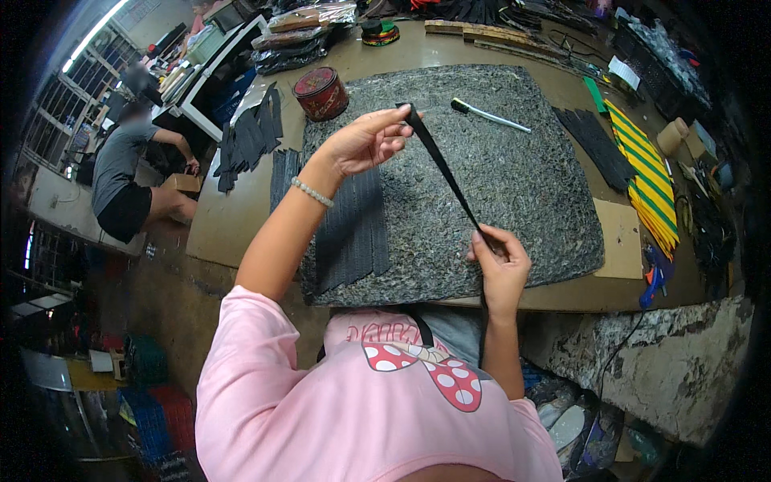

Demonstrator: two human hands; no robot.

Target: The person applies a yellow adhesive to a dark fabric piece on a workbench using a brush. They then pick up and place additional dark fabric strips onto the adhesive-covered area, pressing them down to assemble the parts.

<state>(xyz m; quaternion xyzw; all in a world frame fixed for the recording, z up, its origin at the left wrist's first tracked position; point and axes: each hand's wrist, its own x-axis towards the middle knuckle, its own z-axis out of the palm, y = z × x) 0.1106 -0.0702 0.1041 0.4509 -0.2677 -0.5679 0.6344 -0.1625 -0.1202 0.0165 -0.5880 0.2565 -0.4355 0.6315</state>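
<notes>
A narrow black strip [443, 167] is stretched slantwise between my two hands, above a grey fibrous mat [538, 217]. Its upper end is pinched between the thumb and fingers of my left hand [365, 143]. Lower and to the right, my right hand [503, 269] pinches the other end, near the mat's front edge. Side by side under my left forearm lie several flat black strips [352, 233] on the mat. A white-handled brush [491, 116] with dark bristles rests beyond the hands, and a round dark-red tin [321, 94] stands at the mat's far left corner.
More black strips lie left [250, 132] and right [596, 146] of the mat. Yellow-and-green striped strips [646, 181], a cardboard piece [618, 239] and a blue glue gun [653, 283] with a cord are at the right. Another person [124, 173] sits at the far left.
</notes>
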